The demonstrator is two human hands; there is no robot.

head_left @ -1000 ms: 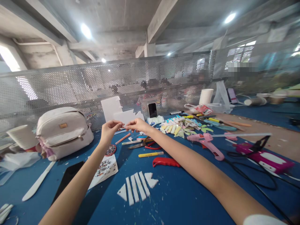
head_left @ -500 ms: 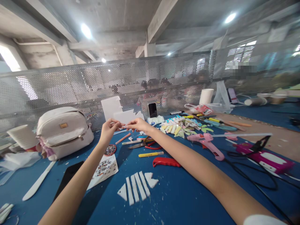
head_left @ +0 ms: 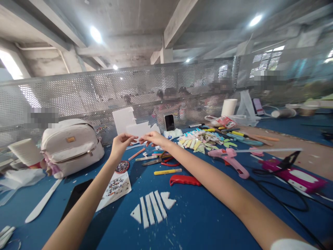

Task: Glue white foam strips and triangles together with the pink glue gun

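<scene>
Above the middle of the blue table, my left hand (head_left: 121, 141) is closed in a pinch, thumb against fingers. Facing it, my right hand (head_left: 155, 139) also pinches, its fingertips a small gap from the left ones. Anything held between the fingers is too small to make out. Behind both hands stand cut white foam boards (head_left: 140, 127). Nearer to me, white foam pieces lie in the shape of a fish: a triangular head (head_left: 136, 213), several strips (head_left: 150, 207) and a notched tail (head_left: 168, 200).
A yellow pen (head_left: 167, 171), a red handle (head_left: 184, 180), pliers (head_left: 152, 161) and a dish of beads (head_left: 122, 166) lie below my hands. Rightward are foam scraps (head_left: 197, 139), a pink glue gun (head_left: 230, 159) and its cord. Leftward sit a white backpack (head_left: 71, 147) and paper cups (head_left: 24, 151).
My fingertips, almost touching before, are now slightly farther apart. The fingers of my right hand have shifted a little. The things on the table have not moved.
</scene>
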